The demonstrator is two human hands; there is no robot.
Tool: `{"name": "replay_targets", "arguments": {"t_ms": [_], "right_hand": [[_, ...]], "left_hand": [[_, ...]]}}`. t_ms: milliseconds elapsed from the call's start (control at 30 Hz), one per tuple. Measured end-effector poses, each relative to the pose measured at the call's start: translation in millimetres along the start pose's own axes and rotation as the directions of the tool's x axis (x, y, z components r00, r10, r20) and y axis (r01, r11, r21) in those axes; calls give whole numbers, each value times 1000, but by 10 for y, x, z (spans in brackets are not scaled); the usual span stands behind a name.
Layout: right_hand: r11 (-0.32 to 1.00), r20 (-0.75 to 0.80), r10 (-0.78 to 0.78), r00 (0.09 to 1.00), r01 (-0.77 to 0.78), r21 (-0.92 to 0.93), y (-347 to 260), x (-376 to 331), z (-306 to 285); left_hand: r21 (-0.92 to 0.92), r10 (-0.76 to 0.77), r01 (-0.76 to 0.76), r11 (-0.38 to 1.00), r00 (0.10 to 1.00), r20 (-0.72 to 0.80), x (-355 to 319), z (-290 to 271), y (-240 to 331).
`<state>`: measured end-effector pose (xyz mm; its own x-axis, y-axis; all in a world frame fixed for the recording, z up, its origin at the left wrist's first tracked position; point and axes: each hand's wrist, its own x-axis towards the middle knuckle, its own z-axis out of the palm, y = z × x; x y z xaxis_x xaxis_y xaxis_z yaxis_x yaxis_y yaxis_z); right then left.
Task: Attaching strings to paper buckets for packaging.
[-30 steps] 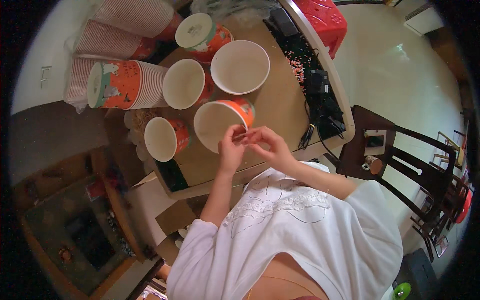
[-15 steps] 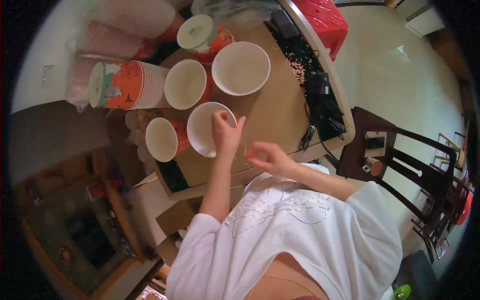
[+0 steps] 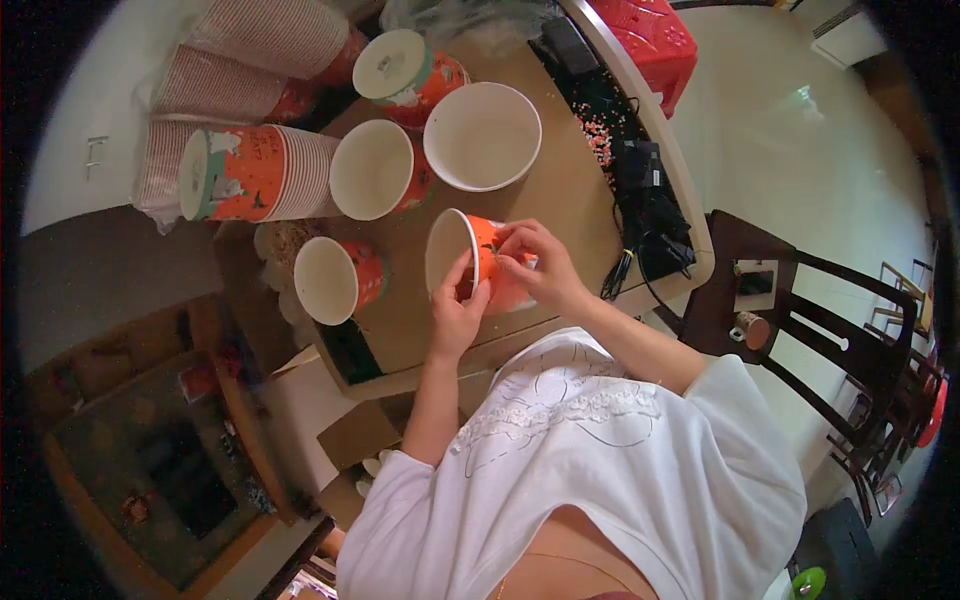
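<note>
An orange printed paper tub [image 3: 486, 240] with a white inside is tilted on its side near the table's front edge, its mouth facing left. My left hand [image 3: 458, 315] grips its rim, thumb and fingers closed on the wall. Against the tub's printed outer wall, my right hand [image 3: 543, 268] has its thumb and fingertips pinched together; whatever lies between them is too small to make out. Left of my hands, a smaller paper tub [image 3: 326, 281] stands with its mouth showing. Two more tubs, a middle one [image 3: 371, 170] and a wide one [image 3: 482, 137], are beyond it.
A nested stack of tubs [image 3: 258, 172] lies at the left, beside plastic-wrapped stacks [image 3: 225, 85]. Another tub [image 3: 392, 65] sits base up at the back. Black cables and adapters [image 3: 640, 215] and small pink-white bits [image 3: 597, 137] line the table's right side. A red stool [image 3: 645, 40] is beyond.
The tub under my left hand has been tilted and shifted right, so its orange side shows. My left hand moved from inside its mouth to the rim; my right hand came up to its wall.
</note>
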<state>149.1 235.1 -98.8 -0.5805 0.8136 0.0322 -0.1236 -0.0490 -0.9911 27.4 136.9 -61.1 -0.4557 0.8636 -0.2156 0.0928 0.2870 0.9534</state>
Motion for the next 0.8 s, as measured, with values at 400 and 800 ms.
{"name": "replay_targets", "arguments": {"t_ms": [400,800], "right_hand": [[987,28,158,987,-158,17,-1,-49,-45],[977,45,210,977,-209,-32,26,-86,-56]], "left_hand": [[-41,-72,73,996,997,10,9,11,15],[216,3,-7,976,1000,18,31,74,33]]}}
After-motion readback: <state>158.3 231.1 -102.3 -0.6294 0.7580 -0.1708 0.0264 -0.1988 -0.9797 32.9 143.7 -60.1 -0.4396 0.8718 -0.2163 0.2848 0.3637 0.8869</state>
